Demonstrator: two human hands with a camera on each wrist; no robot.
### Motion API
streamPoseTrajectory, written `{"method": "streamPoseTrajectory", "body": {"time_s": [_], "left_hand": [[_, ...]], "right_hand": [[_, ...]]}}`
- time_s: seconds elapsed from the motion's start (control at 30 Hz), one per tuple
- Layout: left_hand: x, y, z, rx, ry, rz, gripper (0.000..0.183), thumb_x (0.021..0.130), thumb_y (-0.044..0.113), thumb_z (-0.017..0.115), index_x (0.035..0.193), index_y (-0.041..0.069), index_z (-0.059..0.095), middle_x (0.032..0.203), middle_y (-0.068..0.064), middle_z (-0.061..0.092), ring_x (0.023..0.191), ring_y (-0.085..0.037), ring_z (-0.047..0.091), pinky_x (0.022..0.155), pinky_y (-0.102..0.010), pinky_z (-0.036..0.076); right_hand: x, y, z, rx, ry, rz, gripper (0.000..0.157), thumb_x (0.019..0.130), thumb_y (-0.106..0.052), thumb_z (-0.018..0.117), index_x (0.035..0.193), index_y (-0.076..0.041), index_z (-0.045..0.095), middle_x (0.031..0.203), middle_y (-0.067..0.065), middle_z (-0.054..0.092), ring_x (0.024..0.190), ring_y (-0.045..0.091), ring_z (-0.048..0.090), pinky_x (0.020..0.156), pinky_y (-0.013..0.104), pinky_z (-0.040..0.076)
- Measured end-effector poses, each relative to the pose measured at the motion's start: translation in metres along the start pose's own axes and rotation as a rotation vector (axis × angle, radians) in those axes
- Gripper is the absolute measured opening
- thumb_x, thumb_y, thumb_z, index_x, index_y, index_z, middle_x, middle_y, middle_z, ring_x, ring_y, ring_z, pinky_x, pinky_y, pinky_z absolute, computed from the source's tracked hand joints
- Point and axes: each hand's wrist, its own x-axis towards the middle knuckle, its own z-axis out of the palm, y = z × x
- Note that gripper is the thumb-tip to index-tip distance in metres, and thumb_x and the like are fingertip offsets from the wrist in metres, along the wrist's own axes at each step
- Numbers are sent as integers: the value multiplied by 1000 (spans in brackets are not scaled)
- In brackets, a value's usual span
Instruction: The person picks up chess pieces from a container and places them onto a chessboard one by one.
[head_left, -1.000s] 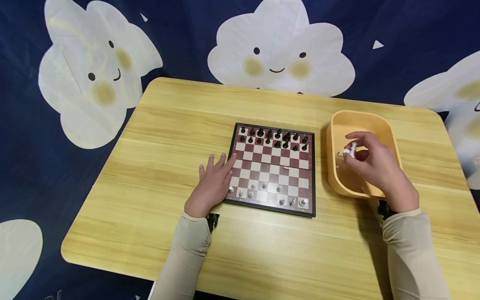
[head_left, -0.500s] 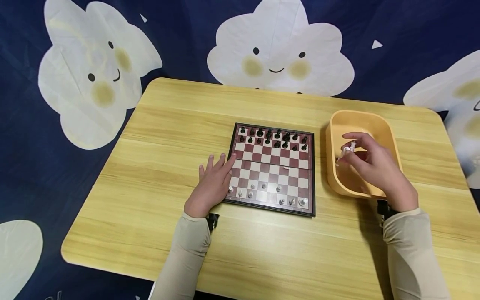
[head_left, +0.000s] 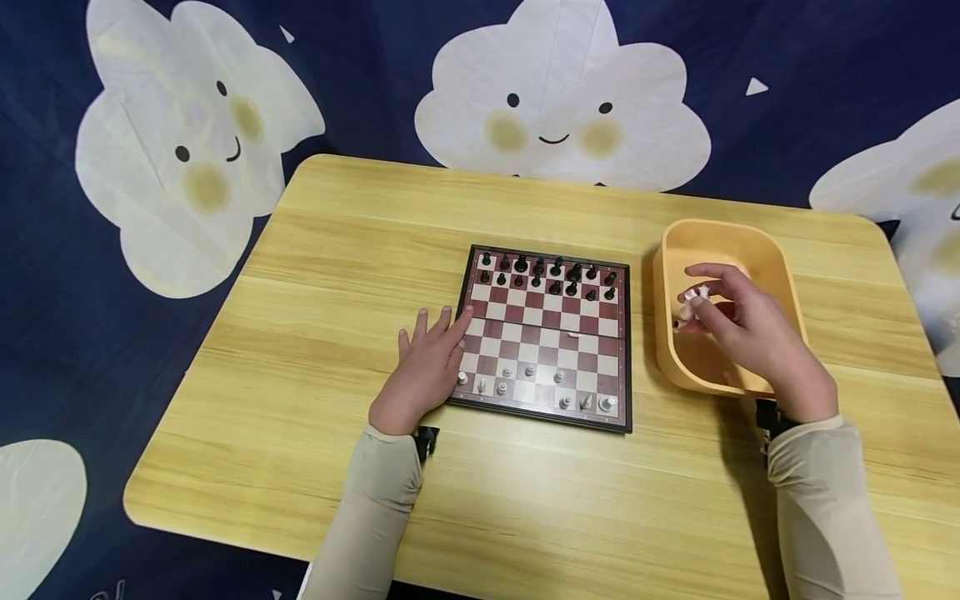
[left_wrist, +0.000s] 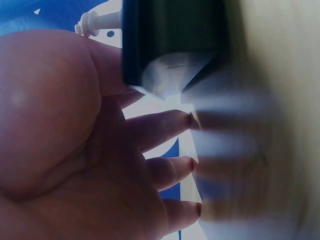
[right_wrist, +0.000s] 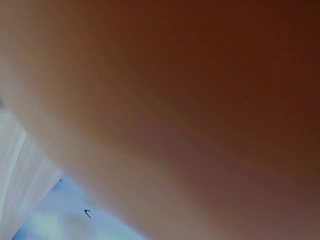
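Observation:
My left hand (head_left: 423, 371) rests at the left edge of the chessboard (head_left: 536, 315), its fingers spread and straight. In the left wrist view its fingertips touch the table beside the dark board edge, and a white chess piece (left_wrist: 95, 22) stands above. Over the orange bin (head_left: 666, 350), my right hand (head_left: 750, 321) holds small white chess pieces (head_left: 693, 300) between thumb and fingers; how many is unclear. Black chess pieces (head_left: 556, 287) fill the board's two far rows. Several white chess pieces (head_left: 502, 388) stand near its front edge. Skin fills most of the right wrist view.
The wooden table (head_left: 300, 433) carries the board at its middle and the bin to the right. A dark blue cloth with smiling clouds (head_left: 558, 100) hangs behind the table. A small white fragment (head_left: 573, 335) lies near the board's middle fold.
The white chess pieces have shifted slightly within my right hand's fingers over the bin. My left hand and the pieces on the board look the same.

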Motion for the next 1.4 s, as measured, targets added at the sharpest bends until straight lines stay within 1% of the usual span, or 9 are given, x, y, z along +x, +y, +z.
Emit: {"method": "streamPoseTrajectory", "body": {"time_s": [0.2,0.3,0.4,0.5,0.7,0.8,0.97,1.17,1.4], "left_hand": [[0,0,0,3,-2,-2,55,111,18,39,165,21,29,169,-19,22,157,-44,-2,119,-69,-3],[0,0,0,5,-4,-4,55,111,18,39,165,21,29,169,-19,21,157,-44,-3,119,-69,-3],[0,0,0,3,-8,-9,55,112,18,39,165,22,28,169,-18,21,157,-43,-3,120,-69,-4],[0,0,0,1,-13,-12,55,112,18,39,166,22,28,170,-18,20,157,-43,-3,120,-68,-4],[0,1,-1,-1,-19,-9,54,112,18,37,166,21,28,170,-19,20,157,-44,-3,120,-69,-3],[0,1,-1,-5,-18,-8,54,112,18,37,165,20,28,169,-19,20,157,-44,-3,120,-69,-3],[0,1,-1,-2,-16,-7,54,112,18,38,166,20,28,169,-20,20,157,-44,-3,120,-69,-4],[-1,1,0,2,-10,-3,55,112,19,38,166,21,28,169,-20,20,157,-45,-4,119,-70,-4],[-1,0,0,-1,-11,5,54,112,18,37,165,20,28,169,-20,20,157,-45,-3,119,-70,-3]], "right_hand": [[1,6,0,-67,-7,-44,41,102,7,53,143,2,52,100,18,64,72,-1,66,68,9,51],[1,7,0,-90,-11,-41,41,103,7,51,144,1,52,100,16,63,71,0,65,68,9,49],[2,7,0,-82,-16,-31,40,104,6,50,144,1,52,101,16,63,71,1,65,68,9,50],[2,6,0,-57,-16,-12,39,104,5,51,143,3,52,101,17,63,70,4,66,67,11,52],[1,2,-2,-38,-45,83,36,105,-3,55,140,0,57,101,16,66,71,6,70,65,18,56],[0,2,-4,-90,-83,96,31,106,-6,54,135,0,62,98,16,72,72,4,71,66,14,54],[-1,4,-8,-184,-130,100,24,105,-9,54,124,-1,67,86,14,77,69,4,72,64,11,49],[-3,4,-8,-188,-142,116,20,104,-12,61,118,-2,70,81,10,75,64,10,72,59,16,51],[-3,4,-9,-233,-134,119,14,100,-17,71,108,-6,73,73,3,71,59,10,67,55,20,48]]}}
